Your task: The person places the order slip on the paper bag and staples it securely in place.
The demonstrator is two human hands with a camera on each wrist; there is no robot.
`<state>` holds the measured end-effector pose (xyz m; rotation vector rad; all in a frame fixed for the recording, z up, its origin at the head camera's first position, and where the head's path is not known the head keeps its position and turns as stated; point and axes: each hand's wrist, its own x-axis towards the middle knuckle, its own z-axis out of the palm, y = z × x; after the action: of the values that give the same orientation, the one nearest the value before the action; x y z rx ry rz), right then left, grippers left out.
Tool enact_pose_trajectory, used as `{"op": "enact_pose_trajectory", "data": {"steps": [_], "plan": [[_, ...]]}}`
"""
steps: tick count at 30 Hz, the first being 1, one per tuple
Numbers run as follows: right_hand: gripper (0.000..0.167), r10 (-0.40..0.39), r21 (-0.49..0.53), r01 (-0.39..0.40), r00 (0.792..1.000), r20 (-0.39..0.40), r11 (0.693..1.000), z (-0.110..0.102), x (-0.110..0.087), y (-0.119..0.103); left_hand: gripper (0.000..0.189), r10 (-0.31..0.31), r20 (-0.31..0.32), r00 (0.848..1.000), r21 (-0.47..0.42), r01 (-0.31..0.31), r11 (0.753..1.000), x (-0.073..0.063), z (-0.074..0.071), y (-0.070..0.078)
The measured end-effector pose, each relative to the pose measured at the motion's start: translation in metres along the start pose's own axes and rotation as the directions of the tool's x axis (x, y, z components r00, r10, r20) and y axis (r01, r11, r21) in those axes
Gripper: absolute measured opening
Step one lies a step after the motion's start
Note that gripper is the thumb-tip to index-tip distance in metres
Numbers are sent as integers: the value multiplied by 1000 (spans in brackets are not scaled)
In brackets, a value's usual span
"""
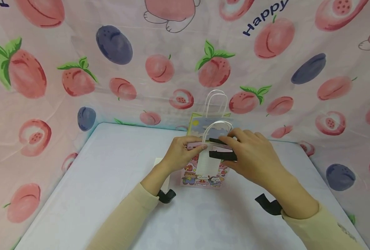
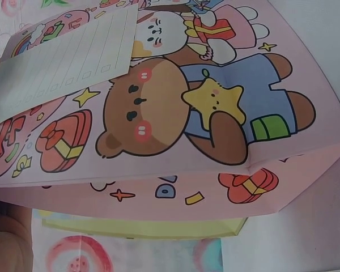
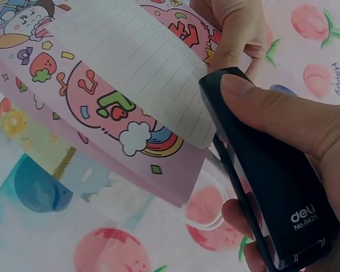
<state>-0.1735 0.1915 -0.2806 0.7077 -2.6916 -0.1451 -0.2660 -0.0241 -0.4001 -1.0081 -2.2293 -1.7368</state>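
1. At far left, leave the pale card (image 1: 166, 184) lying on the table (image 1: 110, 166) beneath the left forearm, apart from the likely stapling spot.
2. Next, note in the left hand (image 1: 178, 152) a pinch on the top edges of sheet and bag, thumb in front; press firmly there to prevent slipping, without creasing the paper.
3. In the middle, find the lined sheet (image 1: 207, 165) against the front of the pink bag (image 1: 189, 175), just ahead of the second bag (image 1: 207, 126). Square up sheet and rim before any squeeze.
4. Slightly right, guard the white handles (image 1: 217, 122) against being caught, given such closeness to the right fingers.
5. Further right, inspect the stapler (image 1: 223, 155): arms parted at the top edge. Cannot tell about both layers being between them; check first.
6. At far right, note in the right hand (image 1: 255, 156) a grasp round the stapler, thumb on top, fingers beneath. Probably best to squeeze once, evenly, well away from the left thumb.
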Motion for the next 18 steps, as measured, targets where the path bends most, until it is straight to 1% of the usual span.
{"op": "enact_pose_trajectory", "data": {"steps": [6,11,18], "plan": [[71,-27,-85,32,998,59,996,-4,6,-5,18,8,2,1000,3,-8,1000,0,0,0],[70,-42,-122,51,996,76,991,-6,12,-8,19,10,0,1000,5,-10,1000,0,1,0],[59,-40,-149,57,992,118,987,-10,21,-11,16,12,-19,1000,12,-12,1000,0,2,0]]}}
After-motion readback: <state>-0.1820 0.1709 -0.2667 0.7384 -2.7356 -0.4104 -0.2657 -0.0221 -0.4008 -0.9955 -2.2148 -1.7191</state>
